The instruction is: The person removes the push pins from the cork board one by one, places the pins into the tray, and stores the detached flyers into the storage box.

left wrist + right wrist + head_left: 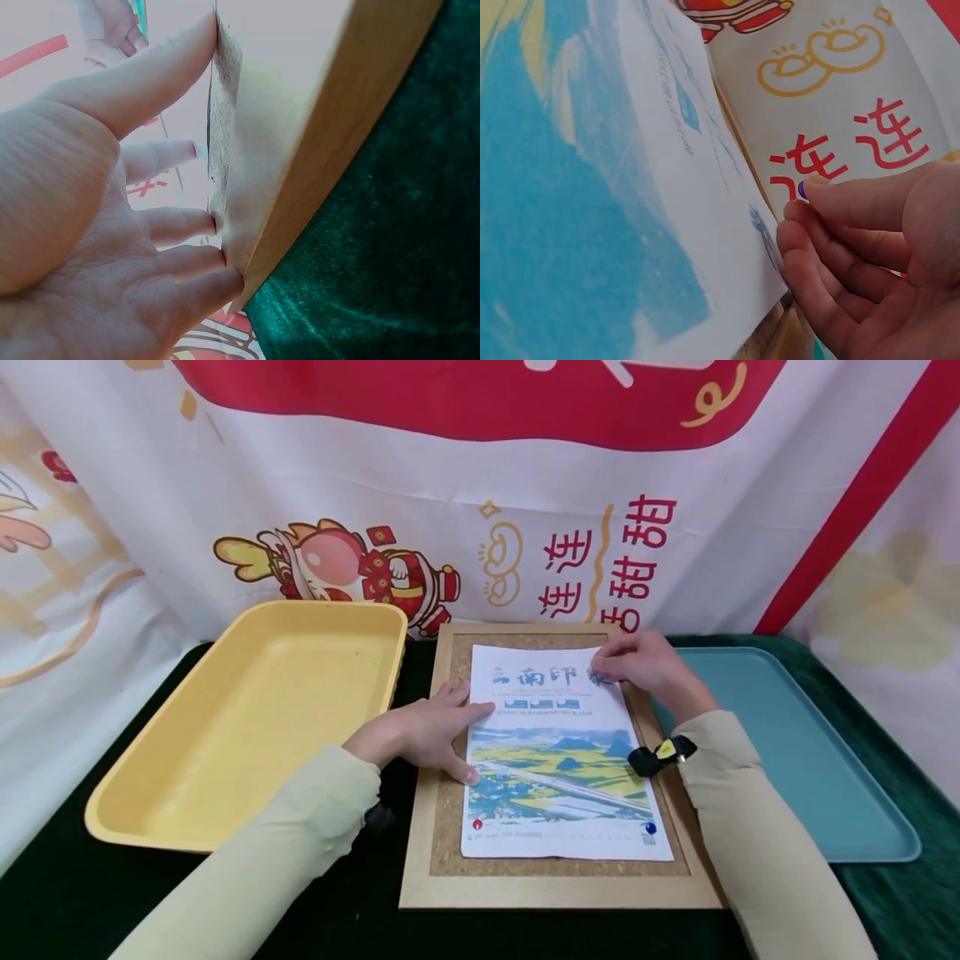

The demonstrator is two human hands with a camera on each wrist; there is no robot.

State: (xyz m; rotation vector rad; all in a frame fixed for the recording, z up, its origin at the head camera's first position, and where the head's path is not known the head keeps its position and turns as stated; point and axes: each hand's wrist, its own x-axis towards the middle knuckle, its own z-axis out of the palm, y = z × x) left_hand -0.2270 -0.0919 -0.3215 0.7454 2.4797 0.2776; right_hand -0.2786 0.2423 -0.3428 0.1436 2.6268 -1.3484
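Note:
A printed paper sheet (555,693) with a landscape picture lies on a wood-framed corkboard (447,852). Two push pins sit in its near corners: a red pin (477,824) at left and a blue pin (650,828) at right. With fingers spread, my left hand (427,727) rests across the board's left frame and the sheet's left edge. Over the sheet's far right corner is my right hand (648,668). In the right wrist view, its thumb and index finger pinch a small purple-blue push pin (803,190); the pin's tip is hidden.
A yellow tray (292,710) stands left of the board. On the right lies a flat blue-green tray (795,760), partly behind my right arm. Dark green cloth (337,910) covers the table, and a printed white curtain (480,477) hangs close behind the board.

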